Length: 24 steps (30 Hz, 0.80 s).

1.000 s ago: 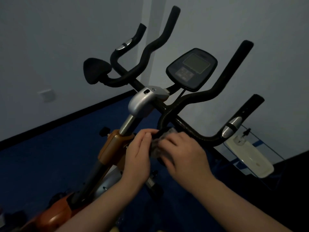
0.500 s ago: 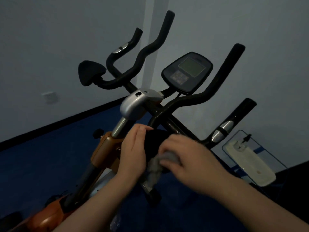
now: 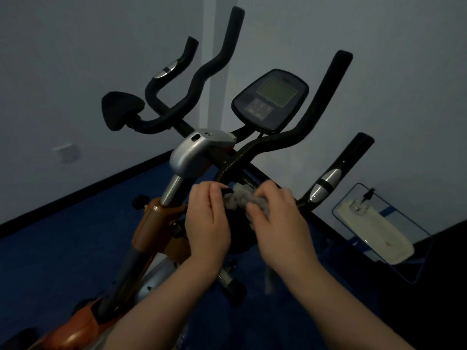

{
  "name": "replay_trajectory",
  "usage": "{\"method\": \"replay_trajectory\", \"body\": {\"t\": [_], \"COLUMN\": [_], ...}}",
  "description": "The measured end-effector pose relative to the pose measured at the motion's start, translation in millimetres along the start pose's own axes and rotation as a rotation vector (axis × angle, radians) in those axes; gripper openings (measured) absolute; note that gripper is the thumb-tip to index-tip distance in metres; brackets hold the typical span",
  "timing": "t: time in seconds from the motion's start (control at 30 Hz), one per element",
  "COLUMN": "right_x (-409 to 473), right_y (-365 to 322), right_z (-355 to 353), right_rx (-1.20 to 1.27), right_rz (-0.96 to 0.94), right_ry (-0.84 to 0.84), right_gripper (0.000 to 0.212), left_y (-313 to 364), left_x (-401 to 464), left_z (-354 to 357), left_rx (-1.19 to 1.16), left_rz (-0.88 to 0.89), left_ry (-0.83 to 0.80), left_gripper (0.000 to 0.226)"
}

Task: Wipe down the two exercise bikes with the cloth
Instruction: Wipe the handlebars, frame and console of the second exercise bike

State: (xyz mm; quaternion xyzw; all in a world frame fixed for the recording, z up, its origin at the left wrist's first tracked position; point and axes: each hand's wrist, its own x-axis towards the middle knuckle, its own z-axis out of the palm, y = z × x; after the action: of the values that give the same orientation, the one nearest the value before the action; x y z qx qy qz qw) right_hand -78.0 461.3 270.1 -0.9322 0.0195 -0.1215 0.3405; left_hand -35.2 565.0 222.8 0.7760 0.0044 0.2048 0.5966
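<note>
An exercise bike [image 3: 161,223] with an orange frame, a silver stem cap and black handlebars [image 3: 273,145] fills the middle of the view. Its console [image 3: 270,99] faces me. Between my hands lies a black elbow pad [image 3: 237,236]; its twin [image 3: 121,109] sticks out at the left. My left hand [image 3: 207,223] grips the near pad's left edge, fingers curled. My right hand [image 3: 278,223] holds a crumpled grey cloth [image 3: 238,198] against the pad's far edge, just under the handlebar tube. A strand of cloth hangs below my right wrist.
Grey walls close in behind the bike, with a black skirting strip and a socket [image 3: 67,151] at the left. The floor [image 3: 63,248] is dark blue. A blue-framed stand with a white object [image 3: 374,231] sits at the right by the wall.
My right hand dragged the cloth down over the pad towards me, then pushed it back up to the pad's far edge. My left hand kept its hold on the pad.
</note>
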Motion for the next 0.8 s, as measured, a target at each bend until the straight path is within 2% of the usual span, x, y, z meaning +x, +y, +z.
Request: {"method": "replay_trajectory", "body": {"t": [0.1,0.2,0.27,0.37,0.4,0.53,0.63,0.8], "right_x": [-7.6,-24.4,-14.4,17.4,25.9,30.1,29.4,74.5], "right_y": [-9.5,1.8,14.3,25.8,28.5,56.5,63.7,28.4], "right_z": [13.4,0.4,-22.6,-54.6,-60.6,-60.0,-48.0,-9.5], "right_rx": [0.062,0.232,0.250,0.091,0.013,-0.280,-0.298,-0.237], "right_rz": [0.023,0.043,0.042,-0.133,-0.194,-0.399,-0.450,-0.278], "right_ry": [0.085,-0.026,-0.063,0.183,0.192,-0.105,-0.079,-0.167], "right_gripper": [0.009,0.016,0.015,0.008,0.007,0.018,0.027,0.032], "left_y": [0.4,-0.3,1.8,11.2,13.3,9.9,7.6,7.1], "left_x": [-3.2,-5.7,-2.1,8.0,10.7,11.4,10.7,10.0], "left_z": [1.2,-2.2,-2.2,3.0,4.0,4.4,5.3,5.4], "left_rx": [0.028,0.150,0.330,0.564,0.591,0.503,0.457,0.420], "left_rz": [0.007,0.078,0.195,0.355,0.368,0.369,0.372,0.368], "left_ry": [0.013,0.000,-0.030,-0.071,-0.070,-0.051,-0.027,-0.008], "left_gripper": [0.023,0.014,0.015,0.016,0.015,0.014,0.013,0.013]}}
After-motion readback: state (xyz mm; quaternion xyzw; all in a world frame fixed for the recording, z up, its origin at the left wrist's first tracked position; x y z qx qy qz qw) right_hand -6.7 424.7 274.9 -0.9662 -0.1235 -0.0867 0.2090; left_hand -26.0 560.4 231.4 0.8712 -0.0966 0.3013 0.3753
